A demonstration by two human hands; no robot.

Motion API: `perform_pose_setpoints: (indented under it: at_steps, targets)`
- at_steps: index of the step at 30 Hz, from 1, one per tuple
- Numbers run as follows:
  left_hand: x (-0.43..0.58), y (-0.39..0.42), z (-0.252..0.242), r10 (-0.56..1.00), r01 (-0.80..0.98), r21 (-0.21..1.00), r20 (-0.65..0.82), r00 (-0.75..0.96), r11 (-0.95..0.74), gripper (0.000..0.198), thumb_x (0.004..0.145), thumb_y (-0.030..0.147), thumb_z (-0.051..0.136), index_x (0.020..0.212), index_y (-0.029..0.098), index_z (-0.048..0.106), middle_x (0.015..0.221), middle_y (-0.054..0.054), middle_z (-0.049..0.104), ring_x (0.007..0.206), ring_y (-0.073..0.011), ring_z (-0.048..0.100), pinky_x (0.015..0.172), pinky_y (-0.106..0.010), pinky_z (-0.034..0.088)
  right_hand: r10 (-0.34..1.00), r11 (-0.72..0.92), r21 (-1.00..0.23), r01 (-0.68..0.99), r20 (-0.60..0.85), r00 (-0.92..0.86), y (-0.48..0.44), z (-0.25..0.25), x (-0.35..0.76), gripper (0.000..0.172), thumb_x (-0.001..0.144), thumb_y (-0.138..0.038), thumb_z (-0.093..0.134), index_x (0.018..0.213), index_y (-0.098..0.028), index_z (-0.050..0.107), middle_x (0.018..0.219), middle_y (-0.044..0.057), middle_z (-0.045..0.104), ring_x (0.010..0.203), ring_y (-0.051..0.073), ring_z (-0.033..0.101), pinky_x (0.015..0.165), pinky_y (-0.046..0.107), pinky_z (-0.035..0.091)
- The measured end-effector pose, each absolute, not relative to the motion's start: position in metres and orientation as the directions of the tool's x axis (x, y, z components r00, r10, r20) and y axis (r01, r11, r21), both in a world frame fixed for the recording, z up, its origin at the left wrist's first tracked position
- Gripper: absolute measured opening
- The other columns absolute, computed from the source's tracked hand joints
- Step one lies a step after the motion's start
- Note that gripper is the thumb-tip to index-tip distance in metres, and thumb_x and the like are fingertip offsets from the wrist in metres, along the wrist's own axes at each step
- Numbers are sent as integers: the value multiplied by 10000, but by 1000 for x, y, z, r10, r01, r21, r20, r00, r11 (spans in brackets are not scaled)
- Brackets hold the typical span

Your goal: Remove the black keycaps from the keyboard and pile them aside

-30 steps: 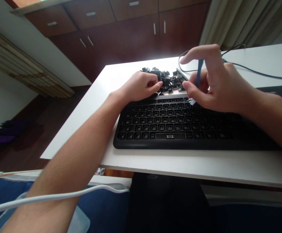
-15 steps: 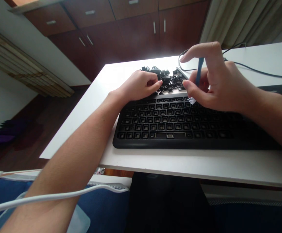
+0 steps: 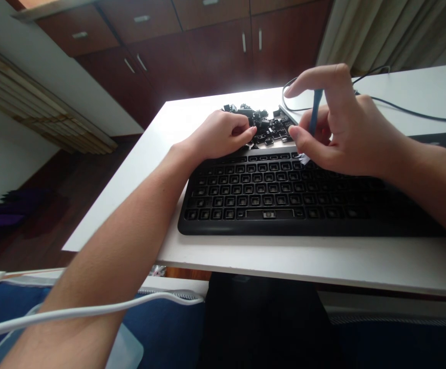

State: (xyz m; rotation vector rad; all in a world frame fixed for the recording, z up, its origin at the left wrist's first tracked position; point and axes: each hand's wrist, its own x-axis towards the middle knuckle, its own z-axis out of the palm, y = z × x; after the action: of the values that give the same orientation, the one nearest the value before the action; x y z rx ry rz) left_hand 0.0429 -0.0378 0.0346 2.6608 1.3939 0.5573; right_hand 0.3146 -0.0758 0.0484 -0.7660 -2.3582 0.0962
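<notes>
Black keyboard (image 3: pixel 263 188) flat, keycaps off; blue-handled brush (image 3: pixel 315 110) slightly tilted.

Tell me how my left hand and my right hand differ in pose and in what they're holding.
Your right hand grips a blue-handled tool; your left hand shows no tool.
Your left hand is curled with its thumb against the bent fingers, while your right hand has its index finger raised and arched.
Your left hand is nearer the keyboard's left end than your right hand.
Both are bare.
</notes>
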Motion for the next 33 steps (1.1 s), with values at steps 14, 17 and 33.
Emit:
perform_pose_setpoints:
  at_steps: [14,17,33]
  targets:
    - [43,-37,35,807,776,240,278,521,-583,372,947,425,513,706,177,652,579,-8,547,552,-125,408,596,-313,337,539,833,-252,492,568,-622,-75,49,314,510,973,-469,580,1404,-277,389,792,-51,583,486,66,490,490,217,485]
    - [43,-38,35,807,778,235,281,519,-582,370,947,422,513,707,178,655,577,-8,544,555,-129,410,603,-317,340,551,826,-261,500,561,-617,-75,49,315,527,967,-484,580,1414,-284,385,762,-59,560,485,73,489,501,233,485]
    - [43,-38,35,805,775,237,284,521,-585,371,951,422,521,694,184,642,583,-10,555,558,-131,425,597,-312,344,560,821,-259,509,538,-630,-76,51,314,565,933,-366,602,1434,-315,345,773,-68,576,483,72,512,454,210,458]
